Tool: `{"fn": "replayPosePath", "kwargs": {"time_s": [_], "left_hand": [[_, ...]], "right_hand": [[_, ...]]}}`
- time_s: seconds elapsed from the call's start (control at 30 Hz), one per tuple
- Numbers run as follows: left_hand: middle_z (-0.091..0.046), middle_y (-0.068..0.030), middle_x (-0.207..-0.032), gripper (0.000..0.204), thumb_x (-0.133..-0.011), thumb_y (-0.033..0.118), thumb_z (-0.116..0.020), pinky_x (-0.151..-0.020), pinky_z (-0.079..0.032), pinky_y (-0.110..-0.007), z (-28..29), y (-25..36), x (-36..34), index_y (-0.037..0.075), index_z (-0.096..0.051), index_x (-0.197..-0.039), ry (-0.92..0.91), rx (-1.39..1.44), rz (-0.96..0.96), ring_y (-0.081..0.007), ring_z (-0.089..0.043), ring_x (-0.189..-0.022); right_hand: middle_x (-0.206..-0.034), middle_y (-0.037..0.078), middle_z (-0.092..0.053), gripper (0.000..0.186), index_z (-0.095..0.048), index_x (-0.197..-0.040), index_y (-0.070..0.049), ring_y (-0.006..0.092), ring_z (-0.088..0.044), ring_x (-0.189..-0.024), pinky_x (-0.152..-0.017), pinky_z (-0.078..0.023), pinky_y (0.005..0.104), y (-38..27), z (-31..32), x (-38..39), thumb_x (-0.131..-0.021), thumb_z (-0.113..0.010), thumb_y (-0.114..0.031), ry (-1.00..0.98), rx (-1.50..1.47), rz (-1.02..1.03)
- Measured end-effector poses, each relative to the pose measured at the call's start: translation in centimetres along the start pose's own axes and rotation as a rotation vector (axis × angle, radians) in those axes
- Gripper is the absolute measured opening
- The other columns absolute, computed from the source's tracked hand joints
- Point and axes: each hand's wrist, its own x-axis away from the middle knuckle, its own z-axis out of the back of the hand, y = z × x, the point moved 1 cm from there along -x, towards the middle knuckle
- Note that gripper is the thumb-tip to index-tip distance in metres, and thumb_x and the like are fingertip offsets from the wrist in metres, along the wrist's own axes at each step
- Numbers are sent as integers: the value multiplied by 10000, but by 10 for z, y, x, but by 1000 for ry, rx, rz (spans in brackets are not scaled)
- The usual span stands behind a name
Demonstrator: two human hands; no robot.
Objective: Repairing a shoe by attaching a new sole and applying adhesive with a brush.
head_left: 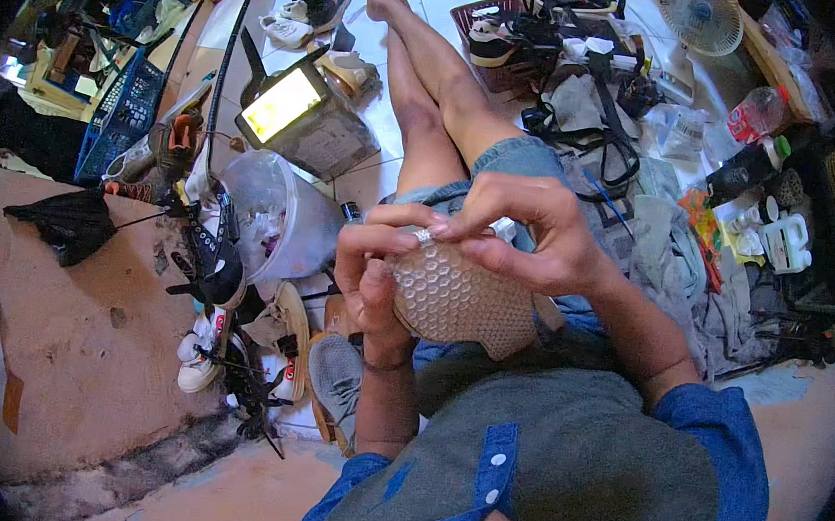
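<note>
While a folded black umbrella (72, 220) lies far left on the tan floor (76, 358), a heap of sneakers (215, 331) sits beside a clear plastic tub (276, 212) and a lit lamp box (296, 113). Left hand (367, 281) cups the tan patterned shoe sole (458, 305) from below at lap level, thumb pressed on its edge; right hand (531, 233) curls over the top, fingertips pinching the sole's upper rim. Further right: grey clothes (682, 276), white bottles (786, 241), a small fan (700, 14).
</note>
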Motion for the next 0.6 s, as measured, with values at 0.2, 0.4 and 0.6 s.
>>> {"fn": "replayPosePath", "kwargs": {"time_s": [0.2,0.4,0.6], "left_hand": [[-636,-264,-1070,347,-969,347,-518,-911,-467,-411,0,10,1,7,-577,-1009,-85,-212,-87,-285,-609,-985],[-659,-252,-1028,361,-980,347,-512,-923,-474,-423,0,12,5,-2,-601,-1005,-17,-254,-74,-317,-635,-979],[-661,-248,-1033,412,-994,382,-495,-893,-493,-430,-1,8,-1,-7,-627,-1019,-80,-275,-115,-311,-640,-960]], "right_hand": [[-1002,122,-723,221,-720,-1078,-28,209,-701,-921,-829,-541,311,-8,5,-1,-859,-689,-28,-113,48,4],[-968,114,-707,279,-709,-1106,-44,244,-695,-834,-754,-542,325,-7,-4,9,-831,-742,-81,-45,209,90],[-942,104,-695,370,-708,-1139,-71,254,-681,-832,-734,-528,348,0,0,9,-792,-790,-171,-16,181,139]]}}
